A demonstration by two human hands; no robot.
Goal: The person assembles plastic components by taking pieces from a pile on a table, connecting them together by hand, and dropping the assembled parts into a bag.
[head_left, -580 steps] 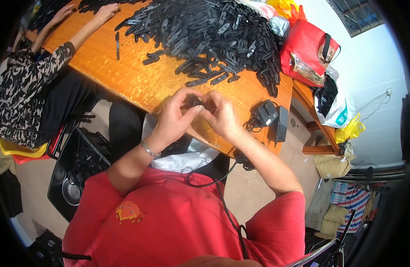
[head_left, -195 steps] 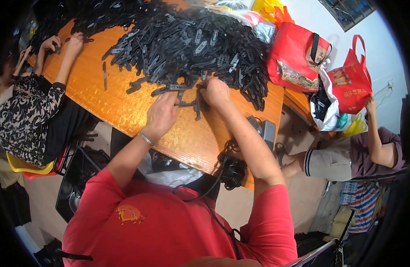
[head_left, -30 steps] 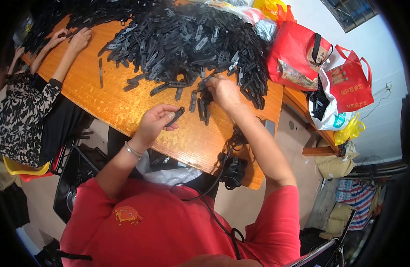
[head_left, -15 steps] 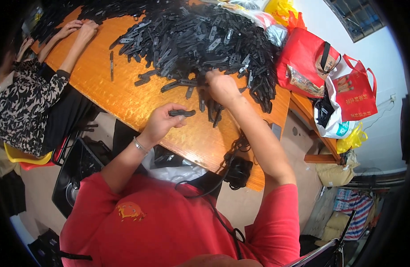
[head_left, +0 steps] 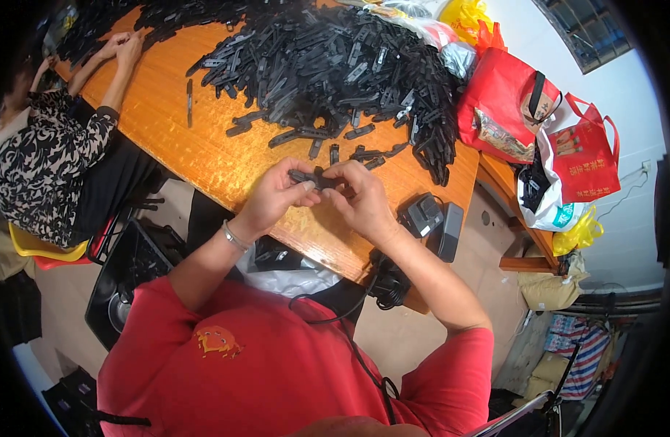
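Observation:
Over the near edge of the wooden table, my left hand (head_left: 275,195) is closed around a slim black plastic part (head_left: 303,177). The fingers of my right hand (head_left: 362,198) pinch at its right end, and the two hands nearly touch. My fingertips cover much of the part, so I cannot tell whether it is one piece or two. Just beyond my hands spreads a big heap of similar black plastic parts (head_left: 327,73). A few loose ones, such as a short black part (head_left: 359,132), lie at its near fringe.
The orange-brown table (head_left: 160,142) carries a black boxy device (head_left: 422,215) and a cable bundle (head_left: 391,284) by my right forearm. Red bags (head_left: 498,102) stand at the right. A co-worker's hands (head_left: 122,48) are at the far left. A black tub (head_left: 124,277) sits below left.
My right hand has come back from the heap toward me and met my left hand at the black part. The co-worker's hands have shifted slightly left.

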